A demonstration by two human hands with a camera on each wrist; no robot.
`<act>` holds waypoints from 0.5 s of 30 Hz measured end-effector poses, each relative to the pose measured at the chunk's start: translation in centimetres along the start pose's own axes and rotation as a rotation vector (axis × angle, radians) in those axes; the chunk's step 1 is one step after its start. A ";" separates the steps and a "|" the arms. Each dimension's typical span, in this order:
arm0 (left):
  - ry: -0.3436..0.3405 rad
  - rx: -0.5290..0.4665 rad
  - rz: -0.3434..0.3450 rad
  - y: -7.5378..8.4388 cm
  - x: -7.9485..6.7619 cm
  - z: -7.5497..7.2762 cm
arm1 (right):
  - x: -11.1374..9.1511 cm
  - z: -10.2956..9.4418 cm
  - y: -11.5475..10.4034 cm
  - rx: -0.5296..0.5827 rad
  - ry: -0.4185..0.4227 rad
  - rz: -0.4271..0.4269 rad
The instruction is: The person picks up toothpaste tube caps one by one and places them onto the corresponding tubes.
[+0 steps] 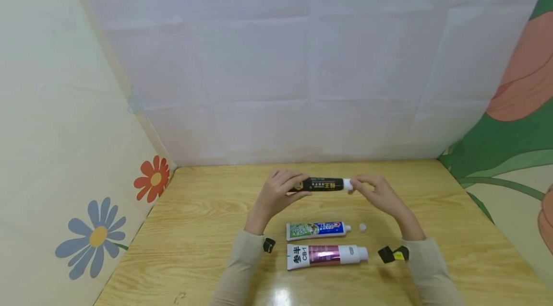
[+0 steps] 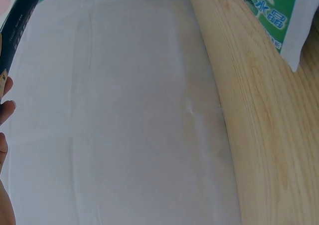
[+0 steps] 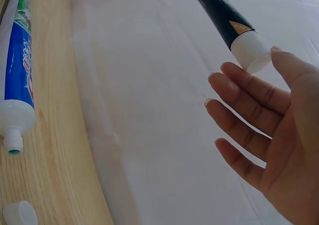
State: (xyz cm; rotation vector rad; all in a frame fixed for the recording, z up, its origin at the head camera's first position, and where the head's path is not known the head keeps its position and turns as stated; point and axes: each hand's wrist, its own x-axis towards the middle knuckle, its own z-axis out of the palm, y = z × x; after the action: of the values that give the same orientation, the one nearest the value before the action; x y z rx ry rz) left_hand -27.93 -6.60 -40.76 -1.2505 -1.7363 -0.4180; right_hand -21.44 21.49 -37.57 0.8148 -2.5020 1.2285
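Observation:
My left hand grips a black toothpaste tube near its tail, holding it level above the table's far part. Its white cap points right. The thumb and index finger of my right hand pinch that cap; in the right wrist view the other fingers spread loosely below the cap. Nearer to me lies a blue and green toothpaste tube, its nozzle bare. A small white cap sits just right of that nozzle. The left wrist view shows only fingertips and part of the black tube.
Closest to me lies a white and purple toothpaste tube, capped, parallel to the blue and green one. The wooden table meets a white cloth backdrop at its far edge. Flower-patterned panels stand at both sides.

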 end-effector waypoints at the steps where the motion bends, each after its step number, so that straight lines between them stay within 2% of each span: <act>1: 0.001 -0.003 0.001 0.0 0.0 0.0 | 0.0 0.0 0.0 0.002 0.001 0.001; 15: 0.010 -0.012 0.011 0.1 0.1 0.1 | 0.0 0.2 0.2 0.032 0.026 0.007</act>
State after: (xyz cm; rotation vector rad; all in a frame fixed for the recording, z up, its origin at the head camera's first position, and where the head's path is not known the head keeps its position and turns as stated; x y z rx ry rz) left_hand -27.88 -6.43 -40.74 -1.2639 -1.7198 -0.4283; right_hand -21.58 21.41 -37.84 0.7928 -2.4734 1.2766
